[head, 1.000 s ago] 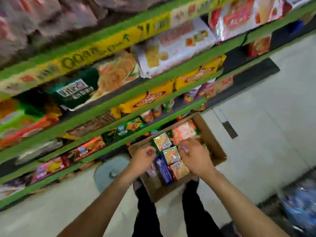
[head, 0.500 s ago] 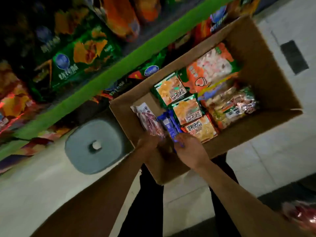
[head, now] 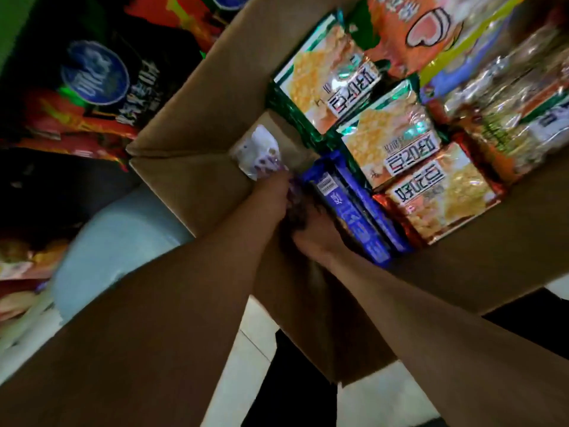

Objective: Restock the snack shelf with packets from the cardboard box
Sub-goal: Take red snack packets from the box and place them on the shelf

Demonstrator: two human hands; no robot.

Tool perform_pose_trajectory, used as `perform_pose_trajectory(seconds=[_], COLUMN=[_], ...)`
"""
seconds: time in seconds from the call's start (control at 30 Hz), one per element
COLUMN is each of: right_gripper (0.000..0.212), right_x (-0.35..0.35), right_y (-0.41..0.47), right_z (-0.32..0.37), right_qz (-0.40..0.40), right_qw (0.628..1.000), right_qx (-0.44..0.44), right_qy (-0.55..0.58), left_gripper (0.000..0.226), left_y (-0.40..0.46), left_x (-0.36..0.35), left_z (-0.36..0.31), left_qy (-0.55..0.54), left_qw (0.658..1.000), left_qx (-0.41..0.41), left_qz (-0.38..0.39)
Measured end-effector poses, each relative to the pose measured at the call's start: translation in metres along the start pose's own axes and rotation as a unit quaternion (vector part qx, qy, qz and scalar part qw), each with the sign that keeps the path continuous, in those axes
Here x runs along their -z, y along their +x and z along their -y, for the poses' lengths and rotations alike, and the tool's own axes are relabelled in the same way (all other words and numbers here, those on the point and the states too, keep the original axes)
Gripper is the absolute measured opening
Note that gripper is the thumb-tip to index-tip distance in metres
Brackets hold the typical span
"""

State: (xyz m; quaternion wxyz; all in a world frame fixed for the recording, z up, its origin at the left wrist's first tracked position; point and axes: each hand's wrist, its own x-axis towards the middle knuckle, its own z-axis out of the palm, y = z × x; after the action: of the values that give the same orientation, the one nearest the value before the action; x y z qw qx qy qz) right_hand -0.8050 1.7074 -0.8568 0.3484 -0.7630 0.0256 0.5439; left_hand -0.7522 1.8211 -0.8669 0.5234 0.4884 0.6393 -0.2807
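Brown corrugated cardboard box (head: 197, 124) fills most of the view, open top, standing on the pale floor tiles (head: 246, 359) beside the snack shelf (head: 92, 97), whose lower tier shows dark and red bags. Inside the box – crackers packets (head: 397, 146) in green and orange wrap lie flat in a row, with blue biscuit packs (head: 348, 208) on edge next to them.

In the near-left corner a white-and-purple packet (head: 261, 155) stands against the wall. Left hand (head: 277, 192) touches its lower edge; fingers hidden, so grasp cannot be told. Right hand (head: 317, 232) is dug down between that packet and the blue packs – fingers also hidden.

Step, as judged: picking stock out of the box. Next move calls for a secure hold on the packet, a lift clear of the box rim, then a reach to the shelf.
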Motion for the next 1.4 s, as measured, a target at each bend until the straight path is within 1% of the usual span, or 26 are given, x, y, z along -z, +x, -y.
perform_pose_trajectory(seconds=[0.07, 0.1, 0.2, 0.3, 0.4, 0.47, 0.53, 0.57, 0.63, 0.67, 0.7, 0.73, 0.77, 0.83, 0.87, 0.93, 0.97, 1.03, 1.07, 1.13, 1.2, 1.3, 1.33, 1.4], right_gripper=[0.062, 0.058, 0.058, 0.054, 0.036, 0.028, 0.031, 0.039, 0.056, 0.057, 0.053, 0.050, 0.051, 0.058, 0.057, 0.039, 0.036, 0.042, 0.047, 0.055, 0.060, 0.056, 0.055, 0.053], right_x=[-0.001, -0.002, -0.007, -0.005, 0.010, 0.016, 0.025, 0.030, 0.038, 0.043, 0.048, 0.056, 0.063, 0.084, 0.098, 0.130, 0.147, 0.180, 0.195, 0.224, 0.249, 0.280, 0.287, 0.300], right_y=[0.015, 0.020, 0.022, 0.026, 0.031, 0.018, -0.003, -0.016, -0.045, -0.061, -0.080, -0.099, -0.117, -0.154, -0.174, -0.214, -0.235, -0.283, -0.309, -0.362, -0.413, -0.482, -0.505, -0.545], right_z=[0.002, 0.002, -0.004, -0.005, 0.004, 0.010, 0.018, 0.021, 0.029, 0.035, 0.041, 0.049, 0.058, 0.082, 0.098, 0.132, 0.148, 0.183, 0.202, 0.239, 0.273, 0.320, 0.333, 0.354], right_qz=[-0.016, -0.019, -0.036, -0.015, 0.015, 0.040, 0.049, 0.060, 0.086, 0.095, 0.099, 0.096, 0.097, 0.110, 0.112, 0.091, 0.076, 0.045, 0.032, 0.007, -0.021, -0.058, -0.068, -0.081], right_qw=[0.998, 0.998, 0.998, 0.999, 0.998, 0.997, 0.995, 0.992, 0.981, 0.978, 0.973, 0.967, 0.959, 0.935, 0.927, 0.919, 0.916, 0.919, 0.924, 0.935, 0.944, 0.946, 0.944, 0.939], right_qx=[0.035, 0.040, 0.026, 0.011, -0.034, -0.031, -0.007, 0.000, 0.032, 0.039, 0.034, 0.024, 0.021, 0.012, 0.003, 0.008, 0.014, 0.037, 0.057, 0.108, 0.155, 0.209, 0.222, 0.247], right_qy=[0.040, 0.054, 0.040, 0.028, 0.058, 0.062, 0.088, 0.116, 0.171, 0.184, 0.205, 0.234, 0.267, 0.337, 0.358, 0.383, 0.395, 0.389, 0.376, 0.339, 0.291, 0.239, 0.233, 0.227], left_gripper=[0.048, 0.049, 0.053, 0.056, 0.057, 0.060, 0.060, 0.059, 0.056, 0.056, 0.056, 0.055, 0.052, 0.037, 0.025, 0.012, 0.011, 0.025, 0.024, 0.012, 0.016, 0.029, 0.030, 0.024], left_y=[0.009, 0.014, 0.025, 0.031, 0.028, 0.020, -0.003, -0.018, -0.054, -0.076, -0.098, -0.122, -0.147, -0.199, -0.227, -0.290, -0.322, -0.385, -0.416, -0.480, -0.538, -0.613, -0.637, -0.678], left_x=[-0.006, -0.009, -0.014, -0.016, -0.013, -0.003, 0.005, 0.008, 0.013, 0.016, 0.020, 0.025, 0.030, 0.040, 0.043, 0.048, 0.050, 0.058, 0.063, 0.078, 0.091, 0.112, 0.120, 0.136], left_z=[0.003, 0.004, 0.010, 0.015, 0.017, 0.019, 0.017, 0.016, 0.013, 0.009, 0.004, -0.003, -0.011, -0.030, -0.039, -0.059, -0.070, -0.093, -0.105, -0.128, -0.144, -0.161, -0.165, -0.171], left_qy=[-0.048, -0.055, -0.047, -0.035, -0.041, -0.063, -0.088, -0.093, -0.076, -0.063, -0.057, -0.056, -0.056, -0.036, -0.025, -0.025, -0.033, -0.057, -0.071, -0.082, -0.085, -0.109, -0.121, -0.145], left_qw=[0.999, 0.998, 0.998, 0.999, 0.998, 0.997, 0.996, 0.996, 0.996, 0.995, 0.994, 0.993, 0.992, 0.993, 0.992, 0.985, 0.981, 0.965, 0.957, 0.941, 0.922, 0.906, 0.902, 0.892], left_qx=[-0.003, -0.007, -0.014, -0.022, -0.014, -0.014, -0.007, -0.010, -0.040, -0.055, -0.068, -0.078, -0.087, -0.108, -0.124, -0.156, -0.164, -0.180, -0.183, -0.193, -0.216, -0.242, -0.253, -0.297], left_qz=[-0.001, -0.007, -0.026, -0.035, -0.040, -0.032, 0.002, 0.007, -0.023, -0.046, -0.064, -0.073, -0.069, -0.026, 0.005, 0.064, 0.099, 0.181, 0.214, 0.264, 0.310, 0.329, 0.329, 0.308])
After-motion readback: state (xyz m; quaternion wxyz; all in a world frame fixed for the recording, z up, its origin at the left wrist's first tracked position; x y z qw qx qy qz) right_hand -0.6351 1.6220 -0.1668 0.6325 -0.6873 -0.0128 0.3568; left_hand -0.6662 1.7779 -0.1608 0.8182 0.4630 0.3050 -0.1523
